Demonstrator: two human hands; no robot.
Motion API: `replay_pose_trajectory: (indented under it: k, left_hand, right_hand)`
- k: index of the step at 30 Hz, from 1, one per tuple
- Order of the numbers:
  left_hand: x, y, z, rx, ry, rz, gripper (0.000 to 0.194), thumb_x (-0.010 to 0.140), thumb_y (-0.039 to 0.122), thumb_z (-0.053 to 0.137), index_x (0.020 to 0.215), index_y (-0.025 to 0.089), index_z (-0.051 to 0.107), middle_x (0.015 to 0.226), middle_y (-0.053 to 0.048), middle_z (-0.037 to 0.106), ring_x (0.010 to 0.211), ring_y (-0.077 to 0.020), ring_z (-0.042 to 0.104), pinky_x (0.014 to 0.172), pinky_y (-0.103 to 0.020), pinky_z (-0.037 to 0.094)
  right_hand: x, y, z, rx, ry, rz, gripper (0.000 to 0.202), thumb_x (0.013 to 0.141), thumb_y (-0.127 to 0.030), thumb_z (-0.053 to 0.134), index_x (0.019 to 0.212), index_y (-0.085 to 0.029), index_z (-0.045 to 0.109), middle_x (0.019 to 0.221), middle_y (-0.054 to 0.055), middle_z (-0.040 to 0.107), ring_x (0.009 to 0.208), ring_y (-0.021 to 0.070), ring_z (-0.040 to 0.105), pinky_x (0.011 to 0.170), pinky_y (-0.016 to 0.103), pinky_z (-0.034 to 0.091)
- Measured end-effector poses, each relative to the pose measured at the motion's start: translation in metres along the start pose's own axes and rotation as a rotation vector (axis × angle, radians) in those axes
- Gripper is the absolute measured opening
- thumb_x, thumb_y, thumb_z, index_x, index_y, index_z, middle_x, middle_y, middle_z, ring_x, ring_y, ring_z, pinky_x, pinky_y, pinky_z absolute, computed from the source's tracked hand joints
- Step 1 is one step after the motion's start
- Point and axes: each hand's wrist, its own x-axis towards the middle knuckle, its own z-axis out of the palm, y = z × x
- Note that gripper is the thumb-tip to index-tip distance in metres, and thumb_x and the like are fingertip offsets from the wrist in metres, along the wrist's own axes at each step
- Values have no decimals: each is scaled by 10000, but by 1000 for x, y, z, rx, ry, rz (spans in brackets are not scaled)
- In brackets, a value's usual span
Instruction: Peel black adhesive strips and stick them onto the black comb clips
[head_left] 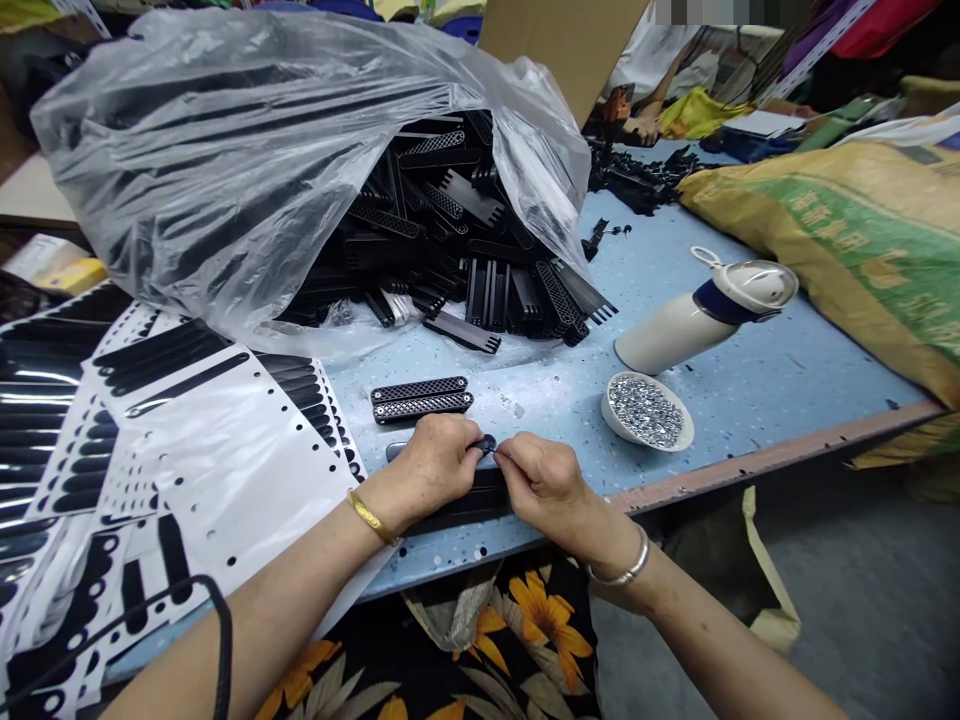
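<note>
My left hand (435,465), closed in a pinch, holds a thin black strip (487,443) with a rounded end. Thumb and forefinger of my right hand (544,485) are pinched at the tip of that same strip. Beneath both hands, dark flat pieces (480,495) lie at the table edge, partly covered by my fingers. Just beyond my left hand rest two black handle-like pieces (421,400) with a mesh pattern, side by side. Sheets of black rounded strips (217,430) on white backing spread out left of my left forearm.
A clear plastic bag (225,150) spills many black slotted parts (480,290) across the blue table (562,400). To the right are a white bowl (611,425) of small shiny metal pieces, a tilted bottle (667,335) and a yellow-green sack (862,220). Another person's hand (641,130) is at the far side.
</note>
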Motion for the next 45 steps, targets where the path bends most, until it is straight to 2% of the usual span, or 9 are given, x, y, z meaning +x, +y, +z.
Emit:
replay_pose_trajectory:
  k: [4, 7, 15, 23, 29, 36, 42, 45]
  left_hand:
    - [0, 1, -1, 11, -3, 1, 105, 795, 129, 608, 761, 171, 698, 797, -73, 729, 817, -236, 688, 760, -333, 523]
    - [0, 3, -2, 24, -15, -5, 114, 795, 120, 601, 753, 163, 698, 805, -80, 734, 827, -241, 692, 763, -333, 526]
    - [1, 2, -4, -1, 0, 3, 117, 791, 112, 599, 745, 168, 691, 789, -74, 732, 800, -233, 689, 748, -330, 519]
    - [0, 4, -3, 29, 6, 0, 129, 790, 103, 584, 751, 165, 691, 797, -77, 734, 791, -223, 692, 736, -312, 520]
    - [0, 4, -3, 56, -6, 6, 135, 787, 96, 576, 748, 155, 691, 783, -83, 727, 788, -231, 686, 732, -324, 517]
    - [-2, 6, -2, 38, 32, 48, 151, 816, 114, 559, 750, 150, 690, 759, -86, 716, 751, -217, 668, 712, -309, 505]
    - [-3, 4, 1, 65, 82, 96, 206, 828, 96, 530, 665, 153, 644, 697, -77, 693, 688, -198, 642, 669, -292, 477]
    - [-3, 3, 1, 90, 89, 115, 206, 825, 89, 530, 659, 156, 634, 671, -67, 677, 662, -189, 626, 642, -282, 462]
  right_hand:
    - [4, 2, -2, 30, -75, 44, 282, 887, -82, 440, 634, -201, 478, 576, 2, 528, 521, 138, 504, 524, 267, 340]
    - [4, 2, -2, 30, -81, 73, 290, 893, -102, 438, 623, -209, 443, 540, -12, 496, 483, 129, 472, 504, 267, 317]
    - [-7, 1, 10, -34, -53, 95, 221, 959, -131, 373, 796, -191, 510, 576, -6, 561, 489, 135, 531, 502, 239, 349]
    - [2, -4, 7, -122, -69, -2, 240, 891, -59, 391, 711, -187, 487, 549, 20, 546, 460, 150, 491, 502, 287, 262]
    - [1, -5, 11, -181, -29, -26, 242, 820, 4, 380, 716, -194, 473, 566, 17, 532, 491, 158, 482, 512, 282, 282]
    - [2, -5, 12, -243, -25, -97, 261, 806, 24, 356, 728, -185, 492, 594, 28, 525, 514, 169, 462, 525, 291, 299]
    - [4, -5, 7, -273, -63, -152, 264, 752, 38, 363, 723, -178, 510, 602, 39, 533, 527, 179, 452, 535, 298, 301]
    - [8, -4, 1, -350, -156, -215, 236, 713, 29, 398, 738, -173, 519, 621, 50, 547, 546, 191, 467, 539, 309, 289]
